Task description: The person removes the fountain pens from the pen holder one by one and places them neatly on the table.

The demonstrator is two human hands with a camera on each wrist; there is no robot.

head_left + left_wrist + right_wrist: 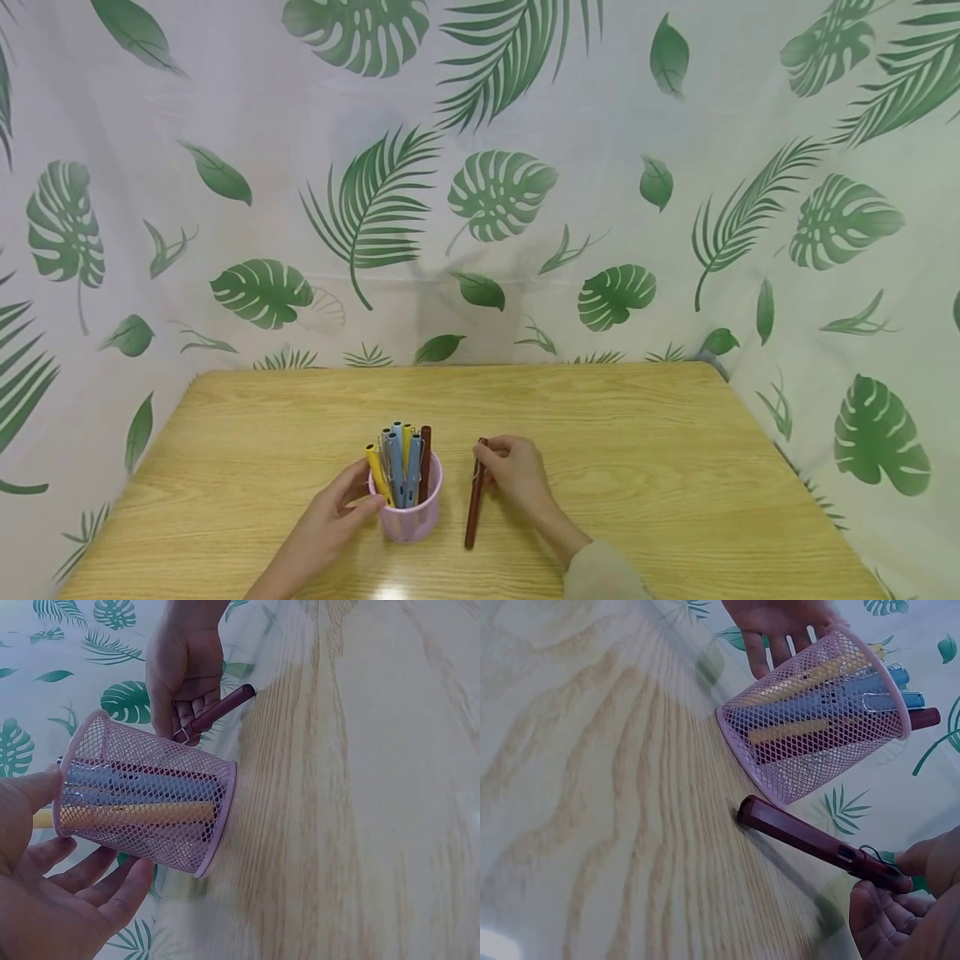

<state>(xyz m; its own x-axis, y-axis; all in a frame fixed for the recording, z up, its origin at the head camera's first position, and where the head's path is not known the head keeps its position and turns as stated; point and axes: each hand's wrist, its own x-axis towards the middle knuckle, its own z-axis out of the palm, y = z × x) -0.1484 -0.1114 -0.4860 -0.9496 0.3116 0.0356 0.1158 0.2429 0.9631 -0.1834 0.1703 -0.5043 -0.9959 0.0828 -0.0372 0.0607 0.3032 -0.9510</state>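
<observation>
A pink mesh pen holder [410, 527] stands upright on the table, filled with several pens in blue, yellow and dark red. My left hand [330, 521] holds it by the left side, thumb at the rim. The left wrist view shows the fingers [120, 896] along the mesh. To the right of the holder, my right hand [519, 475] pinches a dark red fountain pen [475, 508] near its clip end. In the right wrist view the pen [802, 834] slants, its free end close to the tabletop; whether it touches is unclear.
The wooden table [637, 450] extends around both hands. A white cloth with green leaves [502, 196] hangs behind it and along both sides. Light glares off the table's near edge.
</observation>
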